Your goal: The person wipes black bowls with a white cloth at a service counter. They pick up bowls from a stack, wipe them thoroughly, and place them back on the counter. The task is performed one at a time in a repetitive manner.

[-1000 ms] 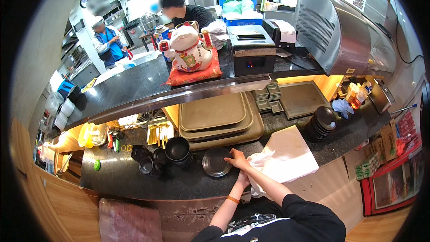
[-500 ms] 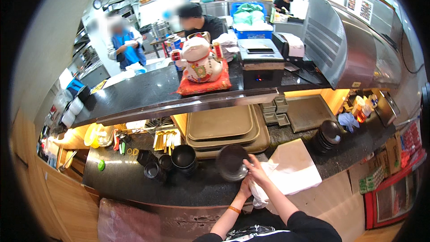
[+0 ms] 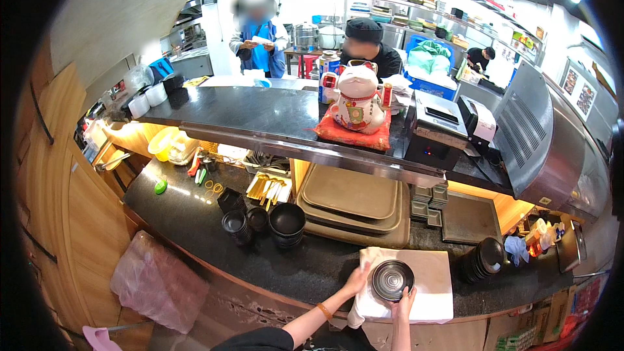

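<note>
My right hand grips the near rim of a round dark dish, whose ringed face shows a pale shine. Beside the dish, my left hand is closed on a white cloth, part of which hangs down toward the counter's front edge. Both hands are above a pale folded sheet lying on the black counter. To the right of that sheet rises a stack of dark dishes.
Black bowls and smaller cups stand left of the hands. Behind lie stacked brown trays under a raised shelf, which holds a lucky cat figure. Two people stand beyond it, another farther back.
The dark dish has moved from over the bare counter to above the pale sheet, its ringed face now showing. My left hand has come apart from my right, and the view has swung leftward.
</note>
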Demonstrator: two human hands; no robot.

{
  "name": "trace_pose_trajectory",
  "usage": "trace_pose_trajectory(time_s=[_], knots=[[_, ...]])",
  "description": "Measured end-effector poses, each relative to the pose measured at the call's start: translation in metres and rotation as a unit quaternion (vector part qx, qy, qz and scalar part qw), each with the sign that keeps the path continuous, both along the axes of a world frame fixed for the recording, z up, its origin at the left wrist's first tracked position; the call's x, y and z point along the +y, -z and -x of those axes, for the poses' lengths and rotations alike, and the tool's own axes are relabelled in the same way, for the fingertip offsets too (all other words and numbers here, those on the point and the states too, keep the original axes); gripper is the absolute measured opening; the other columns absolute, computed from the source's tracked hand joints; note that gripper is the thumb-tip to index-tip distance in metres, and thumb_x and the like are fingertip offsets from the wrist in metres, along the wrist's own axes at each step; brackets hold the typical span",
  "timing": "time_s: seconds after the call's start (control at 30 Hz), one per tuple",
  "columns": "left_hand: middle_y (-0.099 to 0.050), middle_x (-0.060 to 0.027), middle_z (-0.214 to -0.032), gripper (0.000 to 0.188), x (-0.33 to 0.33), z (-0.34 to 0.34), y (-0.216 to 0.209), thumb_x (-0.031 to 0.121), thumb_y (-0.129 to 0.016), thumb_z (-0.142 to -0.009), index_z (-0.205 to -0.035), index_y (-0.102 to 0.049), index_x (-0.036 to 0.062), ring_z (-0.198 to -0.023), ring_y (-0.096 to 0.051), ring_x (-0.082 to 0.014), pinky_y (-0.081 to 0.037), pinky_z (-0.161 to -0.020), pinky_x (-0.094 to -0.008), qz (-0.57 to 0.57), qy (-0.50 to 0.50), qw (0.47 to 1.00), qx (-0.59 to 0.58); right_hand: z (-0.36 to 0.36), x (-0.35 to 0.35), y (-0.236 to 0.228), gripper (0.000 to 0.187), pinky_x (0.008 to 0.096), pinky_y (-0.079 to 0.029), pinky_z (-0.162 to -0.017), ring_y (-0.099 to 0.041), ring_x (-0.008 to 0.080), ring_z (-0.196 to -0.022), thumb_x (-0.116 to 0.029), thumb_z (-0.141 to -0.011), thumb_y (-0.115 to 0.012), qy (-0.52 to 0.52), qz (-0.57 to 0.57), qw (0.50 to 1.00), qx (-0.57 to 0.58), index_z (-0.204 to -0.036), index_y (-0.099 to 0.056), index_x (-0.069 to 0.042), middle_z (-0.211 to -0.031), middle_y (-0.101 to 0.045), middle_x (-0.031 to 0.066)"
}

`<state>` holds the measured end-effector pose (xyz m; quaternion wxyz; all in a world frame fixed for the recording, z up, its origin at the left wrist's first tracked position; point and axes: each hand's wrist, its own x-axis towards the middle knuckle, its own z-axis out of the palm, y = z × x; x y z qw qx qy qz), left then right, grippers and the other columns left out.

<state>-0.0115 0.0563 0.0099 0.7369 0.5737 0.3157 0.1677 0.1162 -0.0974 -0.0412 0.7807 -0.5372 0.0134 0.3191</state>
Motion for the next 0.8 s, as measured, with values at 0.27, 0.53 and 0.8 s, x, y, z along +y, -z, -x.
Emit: trace_pose_trajectory(time_s=[0.27,0.53,0.8], knots=[[-0.022,-0.0109,-0.147,0.058,-0.031,-0.057,0.015,0.031,-0.035,-0.092,-0.141,-0.022,0.0019,-0.138,-0.015,-0.0228,-0.009,-0.112,-0.0389,-0.626,0.038,0.736,0.255,-0.002,0.006,-0.007,0.043,0.045,-0.054,-0.066,-0.058,0.0275,-0.093,-0.025,-0.091,-0.053,0.002,-0.023,1.0,-0.005,-0.129,-0.039,-0.011,-0.117,-0.052,0.0119],[-0.025,-0.0138,-0.146,0.057,-0.051,-0.074,0.004,0.028,-0.036,-0.09,-0.139,-0.025,0.0021,-0.136,-0.021,-0.0245,-0.017,-0.11,-0.0372,-0.581,0.146,0.783,0.169,-0.001,0.001,-0.007,0.056,0.0388,-0.053,-0.075,-0.054,0.0236,-0.103,-0.054,-0.091,-0.038,-0.015,-0.097,0.993,0.072,-0.125,-0.043,-0.011,-0.118,-0.05,0.0072],[-0.028,-0.0083,-0.145,0.057,-0.047,-0.044,-0.001,0.02,-0.046,-0.086,-0.139,-0.029,0.0063,-0.136,-0.022,-0.0252,-0.018,-0.111,-0.0407,-0.544,0.267,0.794,0.054,-0.007,-0.007,-0.005,0.07,0.0323,-0.053,-0.064,-0.059,0.0196,-0.091,-0.067,-0.085,-0.035,-0.048,-0.117,0.985,0.119,-0.126,-0.039,-0.011,-0.115,-0.051,0.0057]])
